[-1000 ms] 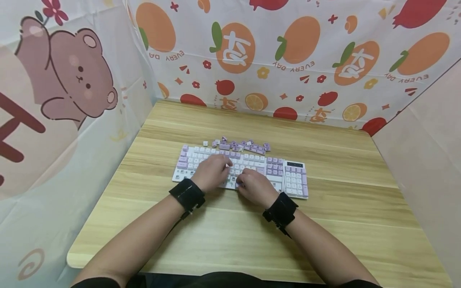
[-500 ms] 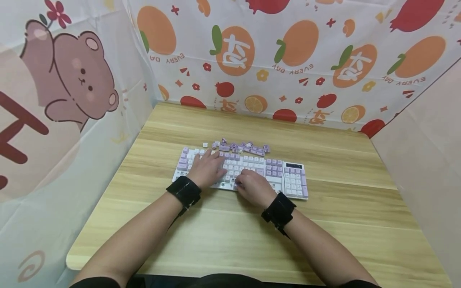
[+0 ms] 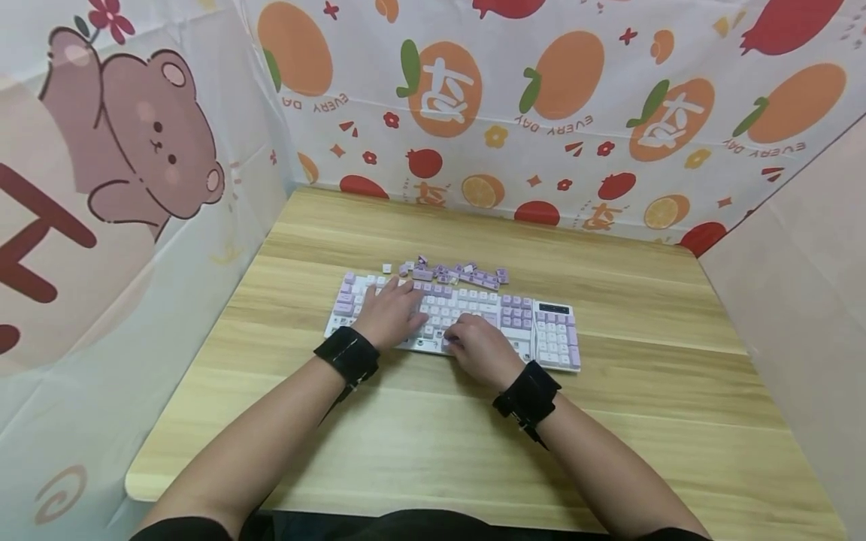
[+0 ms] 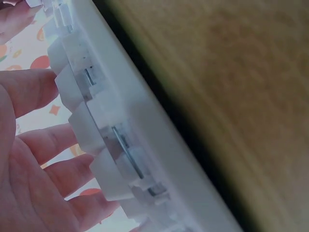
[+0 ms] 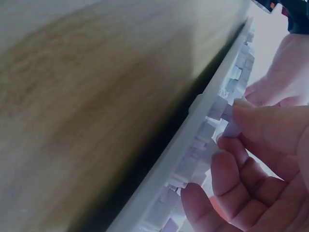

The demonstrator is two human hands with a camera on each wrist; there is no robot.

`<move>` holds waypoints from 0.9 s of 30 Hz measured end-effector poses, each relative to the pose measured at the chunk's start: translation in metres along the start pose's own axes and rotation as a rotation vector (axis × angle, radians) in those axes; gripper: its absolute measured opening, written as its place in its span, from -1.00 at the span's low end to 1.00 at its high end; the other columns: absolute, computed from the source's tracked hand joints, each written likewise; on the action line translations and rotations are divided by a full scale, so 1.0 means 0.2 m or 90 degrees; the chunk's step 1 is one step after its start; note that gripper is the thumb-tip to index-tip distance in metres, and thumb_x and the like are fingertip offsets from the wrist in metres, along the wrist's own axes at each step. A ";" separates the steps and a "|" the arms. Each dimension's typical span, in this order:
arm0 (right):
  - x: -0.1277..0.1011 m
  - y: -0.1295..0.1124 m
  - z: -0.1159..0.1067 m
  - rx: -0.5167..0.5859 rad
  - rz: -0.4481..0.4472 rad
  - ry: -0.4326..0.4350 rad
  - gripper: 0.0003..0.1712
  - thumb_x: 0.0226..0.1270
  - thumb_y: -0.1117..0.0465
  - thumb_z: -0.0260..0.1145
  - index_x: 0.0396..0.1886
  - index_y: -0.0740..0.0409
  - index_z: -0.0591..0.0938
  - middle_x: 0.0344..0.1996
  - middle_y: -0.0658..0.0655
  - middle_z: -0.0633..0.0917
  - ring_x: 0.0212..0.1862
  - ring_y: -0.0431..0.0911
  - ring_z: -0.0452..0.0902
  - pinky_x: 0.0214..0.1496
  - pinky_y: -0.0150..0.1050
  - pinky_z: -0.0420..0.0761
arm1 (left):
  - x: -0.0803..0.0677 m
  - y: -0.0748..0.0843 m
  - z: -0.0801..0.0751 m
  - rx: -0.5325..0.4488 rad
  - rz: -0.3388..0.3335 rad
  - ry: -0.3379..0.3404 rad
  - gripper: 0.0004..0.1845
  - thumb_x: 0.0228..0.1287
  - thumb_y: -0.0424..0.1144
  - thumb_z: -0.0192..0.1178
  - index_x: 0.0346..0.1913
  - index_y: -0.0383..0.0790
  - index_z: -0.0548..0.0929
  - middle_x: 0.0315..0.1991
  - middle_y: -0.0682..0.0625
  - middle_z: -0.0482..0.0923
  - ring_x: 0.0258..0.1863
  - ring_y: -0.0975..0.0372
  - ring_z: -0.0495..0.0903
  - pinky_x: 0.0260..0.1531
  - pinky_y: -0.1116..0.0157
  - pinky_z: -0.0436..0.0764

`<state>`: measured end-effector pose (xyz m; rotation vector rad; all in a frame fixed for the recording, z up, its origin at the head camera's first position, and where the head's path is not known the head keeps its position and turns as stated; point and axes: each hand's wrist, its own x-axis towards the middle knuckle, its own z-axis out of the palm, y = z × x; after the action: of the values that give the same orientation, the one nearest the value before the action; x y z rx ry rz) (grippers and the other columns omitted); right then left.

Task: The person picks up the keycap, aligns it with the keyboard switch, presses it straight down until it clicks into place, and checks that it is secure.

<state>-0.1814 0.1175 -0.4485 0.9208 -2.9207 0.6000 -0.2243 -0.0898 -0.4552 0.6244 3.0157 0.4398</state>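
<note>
My left hand (image 3: 391, 315) lies flat with fingers spread on the keyboard (image 3: 549, 328) at mid-table, steadying it. My right hand (image 3: 477, 347) pinches 1 keycap (image 5: 232, 128) in the front row; I judge a straight lift works best.

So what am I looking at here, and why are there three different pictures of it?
No machine here: a person works with bare hands, wearing three cameras. The wide picture comes from the head; the two close ones come from the black bands on the wrists. On the wooden table lies a purple and white keyboard, with a row of loose keycaps behind it. The left hand rests flat on the keys. The right hand pinches one keycap at the front edge between thumb and fingers.
</note>
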 end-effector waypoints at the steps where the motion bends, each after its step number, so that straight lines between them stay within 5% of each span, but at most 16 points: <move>1: 0.00 0.00 0.00 0.004 0.002 0.001 -0.81 0.20 0.26 0.44 -0.17 0.14 0.76 -0.28 0.03 0.71 -0.20 -0.14 0.60 -0.06 -0.29 0.62 | 0.00 0.00 0.00 -0.001 0.000 0.000 -0.43 0.37 0.10 0.14 0.34 -0.09 0.48 0.43 -0.17 0.32 0.47 -0.19 0.15 0.31 -0.37 0.09; 14: 0.01 -0.01 0.01 -0.066 -0.025 0.019 -0.87 0.15 0.20 0.48 -0.29 0.09 0.78 -0.35 0.00 0.67 -0.24 -0.11 0.51 -0.15 -0.27 0.53 | 0.00 0.01 -0.01 0.005 -0.004 -0.008 -0.43 0.37 0.10 0.14 0.33 -0.09 0.48 0.43 -0.17 0.31 0.47 -0.19 0.14 0.31 -0.37 0.09; 22: 0.03 0.02 0.03 -0.075 0.044 0.013 -0.90 0.13 0.06 0.51 -0.38 -0.07 0.78 -0.44 -0.13 0.68 -0.31 -0.18 0.44 -0.20 -0.21 0.43 | 0.01 0.02 -0.03 0.015 -0.003 -0.010 -0.43 0.38 0.10 0.14 0.33 -0.11 0.48 0.43 -0.18 0.31 0.46 -0.20 0.14 0.30 -0.38 0.09; 27: 0.02 0.01 0.03 -0.067 0.032 0.002 -0.90 0.14 0.08 0.49 -0.37 -0.03 0.80 -0.44 -0.08 0.69 -0.32 -0.16 0.45 -0.23 -0.24 0.44 | 0.00 0.02 -0.01 0.010 -0.004 -0.009 -0.44 0.38 0.10 0.14 0.32 -0.10 0.50 0.42 -0.16 0.33 0.46 -0.19 0.15 0.31 -0.36 0.09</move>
<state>-0.1849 0.1154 -0.4540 0.8359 -2.9477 0.4438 -0.2229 -0.0864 -0.4516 0.6160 3.0089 0.4109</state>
